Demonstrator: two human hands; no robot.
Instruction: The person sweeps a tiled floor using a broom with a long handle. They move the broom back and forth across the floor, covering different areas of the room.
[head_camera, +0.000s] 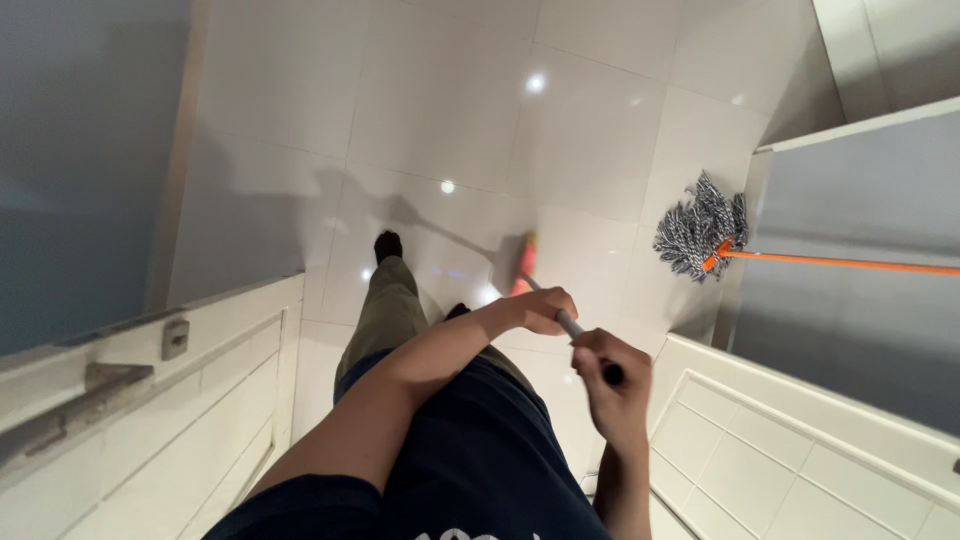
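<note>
Floor (560, 130): large glossy white tiles, thin grout lines, several small bright light reflections. On it: grey-and-white string mop head (700, 225) with orange collar, lying near the right-hand wall, strands spread flat. Orange-red broom head (523, 268) touching the tiles near centre. Person's dark-shod foot (387, 245) planted on the tiles left of the broom head.

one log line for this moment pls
left hand: grips broom handle lower | right hand: grips handle top | broom head: on tile floor | mop: lying right
</note>
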